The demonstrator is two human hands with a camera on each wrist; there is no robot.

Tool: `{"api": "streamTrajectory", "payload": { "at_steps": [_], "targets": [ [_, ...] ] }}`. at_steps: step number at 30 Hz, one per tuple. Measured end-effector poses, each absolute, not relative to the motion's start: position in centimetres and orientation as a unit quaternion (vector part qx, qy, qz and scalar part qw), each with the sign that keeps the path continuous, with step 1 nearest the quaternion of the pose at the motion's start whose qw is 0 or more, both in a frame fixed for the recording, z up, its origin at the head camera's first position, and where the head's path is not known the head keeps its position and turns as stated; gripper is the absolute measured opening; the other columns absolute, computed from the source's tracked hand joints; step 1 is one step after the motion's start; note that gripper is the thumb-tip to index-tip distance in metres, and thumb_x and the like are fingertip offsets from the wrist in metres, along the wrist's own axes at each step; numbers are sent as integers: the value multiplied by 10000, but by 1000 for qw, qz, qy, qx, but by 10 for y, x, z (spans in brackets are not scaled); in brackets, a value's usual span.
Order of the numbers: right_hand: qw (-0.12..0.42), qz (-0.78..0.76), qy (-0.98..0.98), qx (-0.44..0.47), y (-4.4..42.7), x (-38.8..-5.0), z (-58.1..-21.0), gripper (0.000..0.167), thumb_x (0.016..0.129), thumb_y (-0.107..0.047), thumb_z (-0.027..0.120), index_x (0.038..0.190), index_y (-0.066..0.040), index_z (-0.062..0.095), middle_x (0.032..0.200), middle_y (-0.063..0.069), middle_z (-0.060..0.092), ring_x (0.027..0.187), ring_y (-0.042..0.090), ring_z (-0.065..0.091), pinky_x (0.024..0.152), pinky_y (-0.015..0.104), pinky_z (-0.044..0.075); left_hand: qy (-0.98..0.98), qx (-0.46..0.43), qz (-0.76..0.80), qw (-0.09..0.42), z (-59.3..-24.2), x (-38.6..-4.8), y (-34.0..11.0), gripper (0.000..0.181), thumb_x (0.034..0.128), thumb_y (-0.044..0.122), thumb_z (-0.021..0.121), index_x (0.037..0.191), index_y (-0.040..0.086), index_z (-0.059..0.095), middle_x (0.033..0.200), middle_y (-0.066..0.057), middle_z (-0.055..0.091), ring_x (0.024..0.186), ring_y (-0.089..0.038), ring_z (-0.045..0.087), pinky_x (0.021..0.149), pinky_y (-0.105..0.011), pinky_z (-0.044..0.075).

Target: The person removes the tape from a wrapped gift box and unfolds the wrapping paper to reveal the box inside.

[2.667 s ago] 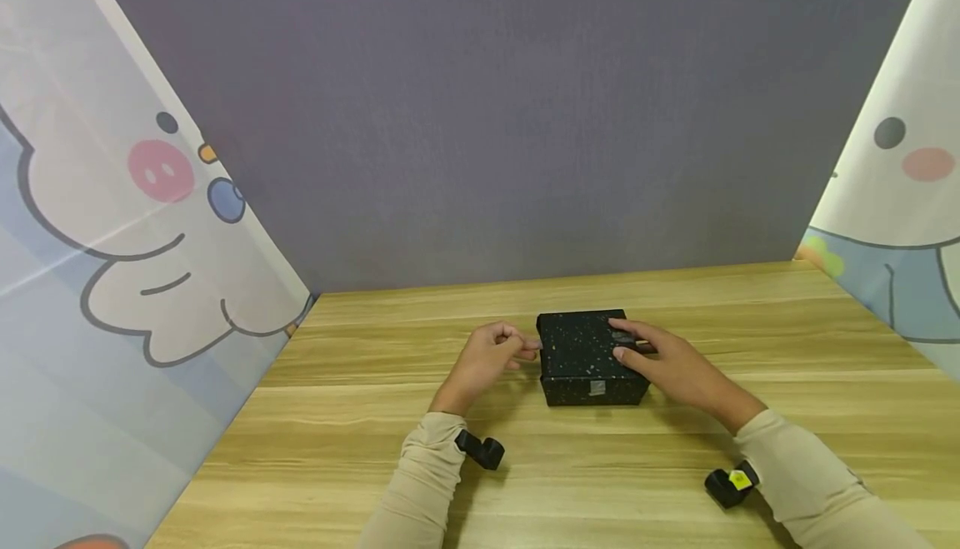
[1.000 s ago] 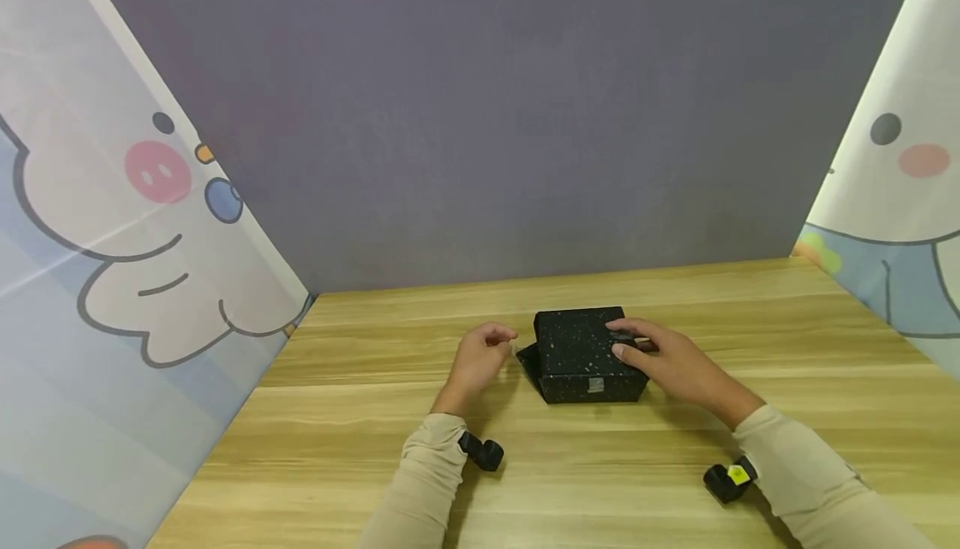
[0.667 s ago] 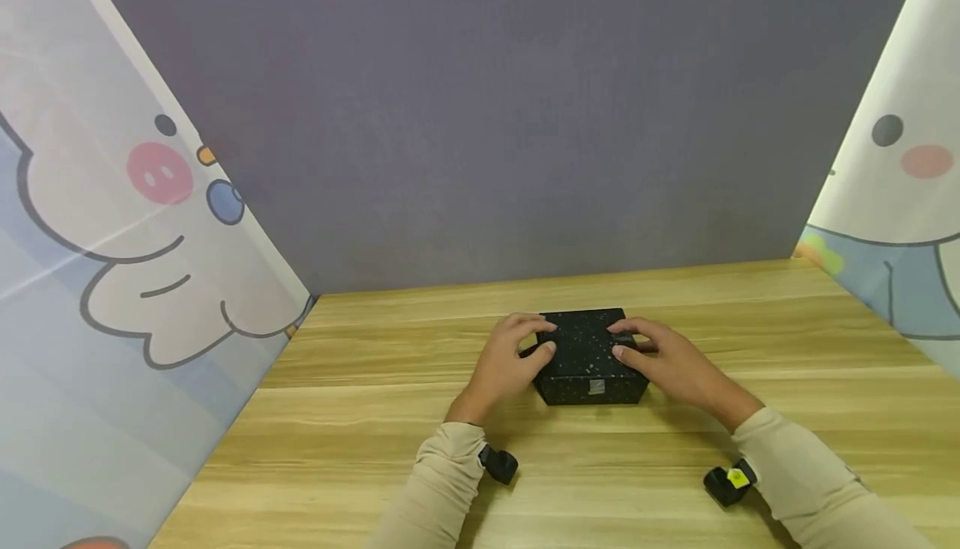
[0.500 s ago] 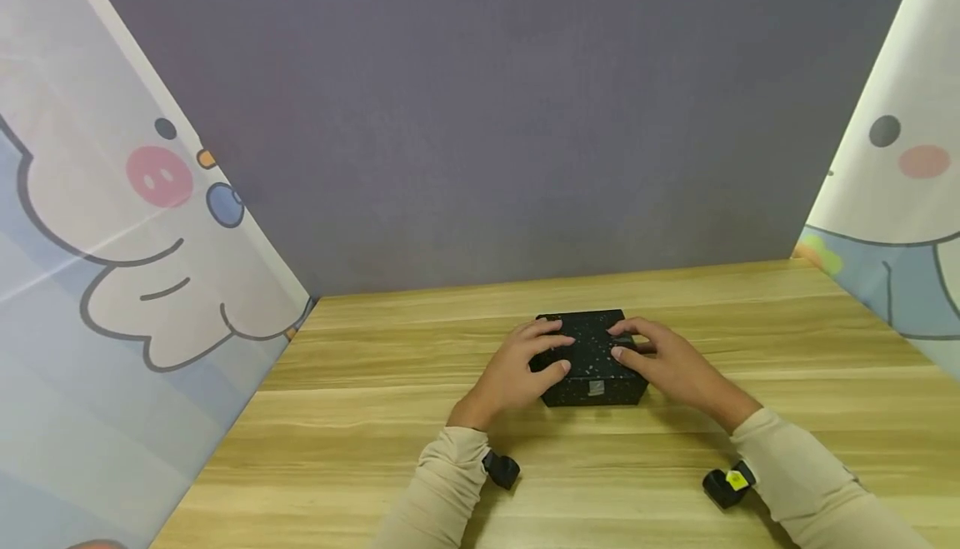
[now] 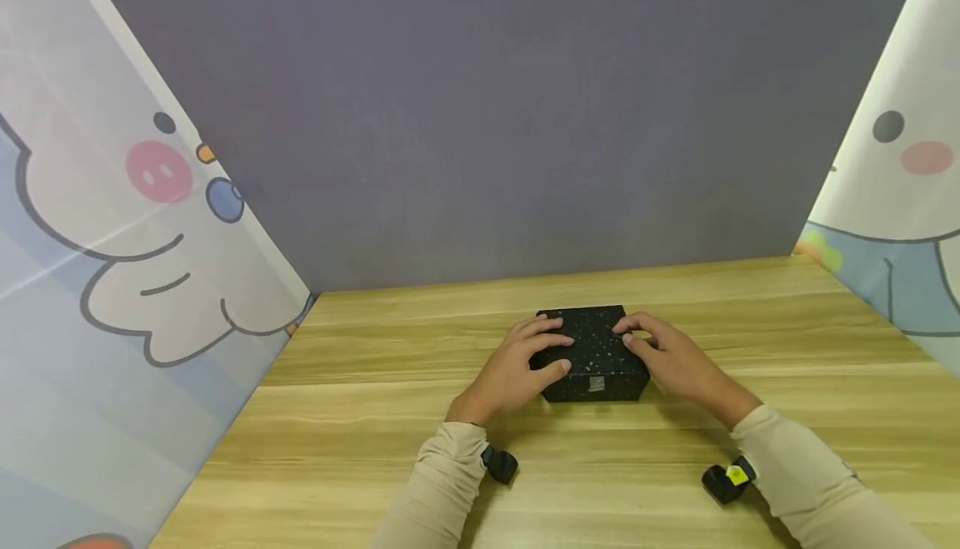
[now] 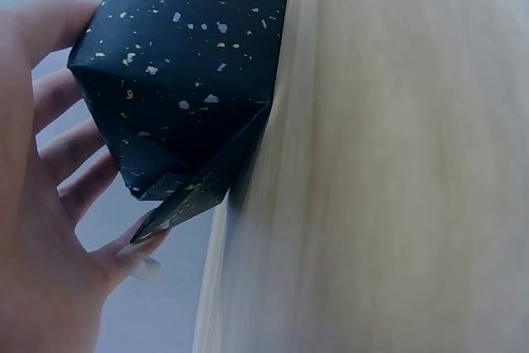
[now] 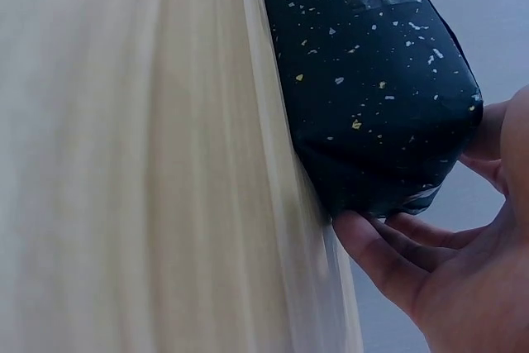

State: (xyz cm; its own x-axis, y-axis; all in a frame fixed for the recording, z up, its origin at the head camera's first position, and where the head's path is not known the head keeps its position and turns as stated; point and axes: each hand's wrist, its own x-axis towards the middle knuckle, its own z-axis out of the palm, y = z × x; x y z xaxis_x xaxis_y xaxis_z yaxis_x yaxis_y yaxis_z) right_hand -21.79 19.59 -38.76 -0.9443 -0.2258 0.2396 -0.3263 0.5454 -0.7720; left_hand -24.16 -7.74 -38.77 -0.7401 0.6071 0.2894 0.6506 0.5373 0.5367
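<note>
- On the wooden table [image 5: 360, 424], toward its far edge, sits a black speckled box [image 5: 592, 353]; it stands between the two hands, its front face bearing a small piece of tape [image 5: 597, 384].
- Over the box's left end rests the left hand [image 5: 513, 370]; its fingers are spread apart, with the thumb and several fingertips lying on the top.
- At that same end, a black flap [image 6: 194, 196] sticks out at a slant; the left wrist view shows a fingertip by its tip, with a whitish, translucent scrap [image 6: 147, 268] just beside.
- At the right end is the right hand [image 5: 678, 361]; its fingers are bent and touch the box; whether they grip or only press, I cannot tell.
- On both arms are beige sleeves [image 5: 438, 482]; a black wrist device [image 5: 500, 465] sits at the left cuff; its right counterpart [image 5: 720, 486] carries a yellow sticker [image 5: 737, 475].
- Behind the table rises a grey panel [image 5: 510, 116]; cartoon-printed sheets [image 5: 90, 324] flank it.
</note>
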Motion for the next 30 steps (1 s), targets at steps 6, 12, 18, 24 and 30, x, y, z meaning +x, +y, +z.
{"api": "streamTrajectory", "payload": {
  "at_steps": [6, 12, 18, 24, 30],
  "targets": [
    [61, 449, -877, 163, 197, -218, -388, 208, 1077, -209, 495, 1228, -110, 599, 1337, 195, 570, 1098, 402, 637, 831, 505, 512, -875, -362, -320, 30, -387, -243, -77, 409, 1028, 448, 552, 1376, 248, 626, 1566, 80, 380, 1504, -201, 206, 1175, -472, 263],
    [63, 451, -875, 163, 196, -216, -389, 168, 1069, -191, 516, 1191, -110, 599, 1313, 199, 579, 1118, 443, 625, 828, 538, 523, -873, -361, -327, 23, -390, -245, -78, 409, 1025, 447, 560, 1378, 251, 624, 1565, 92, 379, 1505, -181, 197, 1179, -463, 256],
    [65, 452, -874, 165, 198, -218, -389, 121, 1066, -179, 522, 1131, -116, 602, 1261, 165, 603, 1058, 367, 651, 814, 479, 512, -870, -362, -334, 18, -392, -246, -79, 409, 1025, 444, 562, 1379, 249, 624, 1566, 88, 378, 1505, -178, 195, 1181, -461, 250],
    [58, 466, -865, 175, 201, -220, -387, 122, 1059, -153, 532, 1124, -82, 607, 1256, 171, 591, 953, 263, 621, 732, 369, 477, -866, -368, -337, 19, -392, -249, -80, 416, 1024, 443, 564, 1383, 240, 620, 1568, 81, 378, 1505, -189, 201, 1184, -454, 245],
    [57, 459, -873, 157, 202, -221, -388, 241, 1052, -220, 559, 1240, -75, 599, 1299, 199, 583, 1079, 383, 634, 808, 472, 536, -865, -363, -346, 15, -391, -249, -79, 412, 1020, 441, 574, 1377, 243, 625, 1566, 89, 380, 1507, -191, 199, 1185, -457, 242]
  ]
}}
